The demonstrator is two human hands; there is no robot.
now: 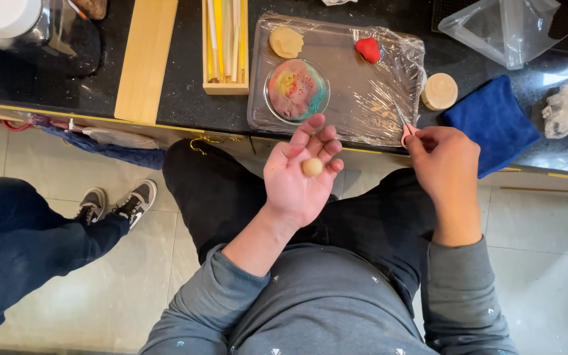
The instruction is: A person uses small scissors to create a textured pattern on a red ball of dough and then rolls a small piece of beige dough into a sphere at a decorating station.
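Head view: left hand (297,177) lying open, palm up, cradling a small dough ball (311,167) on its fingers. Right hand (443,164) pinching small scissors (403,126). Beyond, on the worktop (185,98), a film-wrapped tray (363,98) carrying a glass dish (296,90) of multicoloured dough, a beige lump (286,41) and a red piece (367,49). Wooden box (225,87) holding sticks.

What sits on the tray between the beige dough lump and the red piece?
In the head view, nothing: between the beige dough lump and the red piece there is only bare plastic wrap over the tray. The glass dish lies nearer, below that line.
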